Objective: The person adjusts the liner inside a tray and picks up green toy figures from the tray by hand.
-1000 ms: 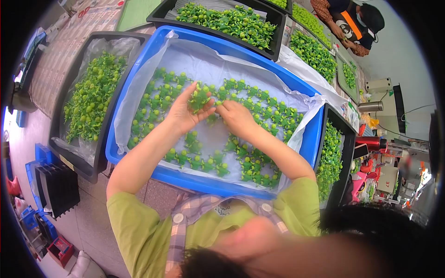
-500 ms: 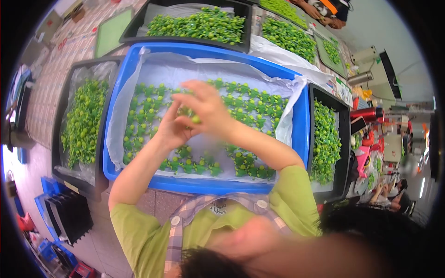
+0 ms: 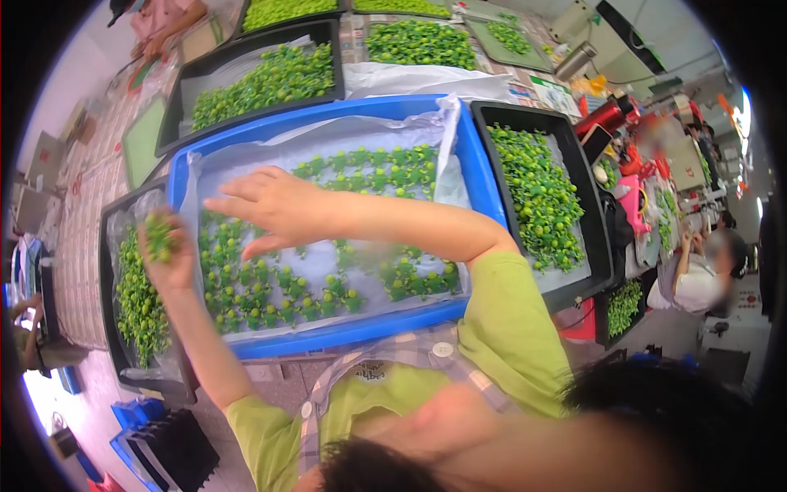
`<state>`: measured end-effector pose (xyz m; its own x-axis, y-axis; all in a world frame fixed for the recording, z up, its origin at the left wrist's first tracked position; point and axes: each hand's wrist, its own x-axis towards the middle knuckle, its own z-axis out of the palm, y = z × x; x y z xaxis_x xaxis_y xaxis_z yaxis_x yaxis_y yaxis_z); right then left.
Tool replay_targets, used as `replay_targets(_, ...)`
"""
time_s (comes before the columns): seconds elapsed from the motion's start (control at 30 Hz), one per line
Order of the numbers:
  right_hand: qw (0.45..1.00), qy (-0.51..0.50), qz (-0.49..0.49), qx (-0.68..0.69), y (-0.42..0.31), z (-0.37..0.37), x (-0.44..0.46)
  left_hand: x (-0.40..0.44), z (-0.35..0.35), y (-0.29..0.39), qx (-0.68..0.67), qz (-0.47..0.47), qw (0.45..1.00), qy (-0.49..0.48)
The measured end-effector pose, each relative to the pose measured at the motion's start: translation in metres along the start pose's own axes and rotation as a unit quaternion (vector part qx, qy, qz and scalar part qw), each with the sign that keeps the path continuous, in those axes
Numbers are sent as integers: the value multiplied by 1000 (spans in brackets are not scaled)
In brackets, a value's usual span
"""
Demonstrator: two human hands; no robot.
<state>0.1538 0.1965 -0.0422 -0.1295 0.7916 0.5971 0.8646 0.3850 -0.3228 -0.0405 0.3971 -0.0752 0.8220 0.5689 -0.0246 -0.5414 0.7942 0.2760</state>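
Small green pieces with round light-green tops (image 3: 385, 168) stand in rows on white lining inside a blue tray (image 3: 484, 172). My left hand (image 3: 172, 258) holds a cluster of such pieces (image 3: 159, 236) in curled fingers, over the inner edge of the left black tray (image 3: 111, 271), near its heap (image 3: 141, 299). Above the left part of the blue tray, my right hand (image 3: 275, 205) has its fingers spread, with nothing seen in them. My right forearm crosses over the tray and hides part of the rows.
Black trays heaped with green pieces lie behind (image 3: 270, 82) and to the right (image 3: 541, 201). A red bottle (image 3: 602, 115) and a steel flask (image 3: 576, 61) lie at the right. People sit at the upper left (image 3: 156, 25) and far right (image 3: 697, 266).
The view has turned to the right. My left hand has moved left with the cluster, out to the left black tray. My right hand has parted from it and opened.
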Motion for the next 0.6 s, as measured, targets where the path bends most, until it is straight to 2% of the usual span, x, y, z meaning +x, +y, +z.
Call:
replay_targets(0.03, 999, -29, 9, -9, 7, -7, -12, 3, -16, 32, -35, 30, 999, 25)
replay_targets(0.07, 998, -58, 19, -18, 13, -15, -24, 2, -28, 64, -2, 60, 998, 26)
replay_targets(0.13, 996, -57, 33, -60, 22, -32, -50, -3, -65, 130, 113, 219, 958, 145)
replay_targets(0.17, 992, -86, 66, -65, 27, -39, -62, -7, -77, 158, 207, 285, 907, 231)
replay_targets(0.2, 986, -114, 100, -70, 30, -47, -72, -16, -112, 187, 395, 343, 832, 185)
replay_targets(0.23, 985, -116, 106, -68, 32, -55, -80, -23, -110, 201, 419, 365, 790, 260)
replay_targets(0.27, 984, -113, 114, -74, 36, -60, -86, -31, -86, 190, 521, 349, 695, 351)
replay_targets(0.33, 982, -110, 123, -89, 41, -70, -96, -30, -96, 208, 728, 321, 510, 326)
replay_targets(0.4, 980, -110, 133, -99, 44, -78, -96, -31, -63, 179, 867, 201, 52, 453)
replay_targets(0.43, 979, -110, 129, -112, 43, -82, -92, -25, -66, 177, 885, 289, -7, 365)
replay_targets(0.47, 978, -111, 126, -125, 42, -84, -89, -19, -67, 176, 900, 315, 40, 298)
replay_targets(0.5, 980, -102, 115, -124, 43, -84, -83, -13, -39, 149, 908, 339, 87, 230)
replay_targets(0.53, 979, -104, 122, -128, 41, -84, -76, -10, -7, 104, 876, 402, 243, 109)
replay_targets(0.57, 981, -105, 110, -124, 40, -85, -70, -15, 39, 37, 794, 338, 497, 92)
replay_targets(0.6, 982, -106, 98, -120, 39, -85, -63, -20, 57, -7, 765, 288, 574, 41)
